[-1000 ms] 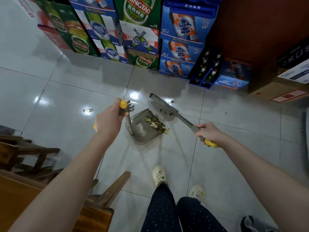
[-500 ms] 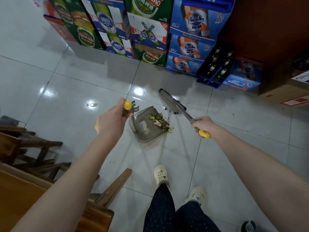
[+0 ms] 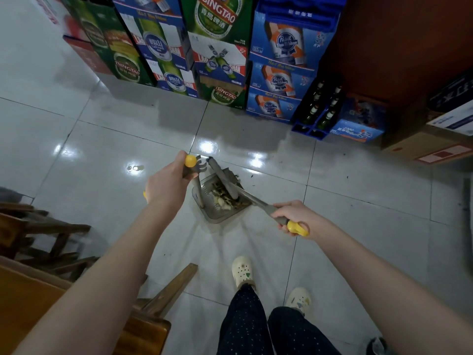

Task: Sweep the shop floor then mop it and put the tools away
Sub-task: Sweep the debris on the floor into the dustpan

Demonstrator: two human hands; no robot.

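Head view: the left hand (image 3: 166, 188) curls its fingers round the dustpan's upright handle, just below the yellow knob. The dustpan (image 3: 215, 218) sits on the tiled floor (image 3: 102, 149) near the middle of the frame, at 4 o'clock from that hand. The right hand (image 3: 291, 217), at 4 o'clock from the pan, wraps its fingers round the broom (image 3: 244, 193) handle. The brush head lies inside the pan on the scraps (image 3: 225, 201). Stacked beer cases (image 3: 220, 47) stand at 12 o'clock, and wooden stools (image 3: 46, 231) at 8 o'clock.
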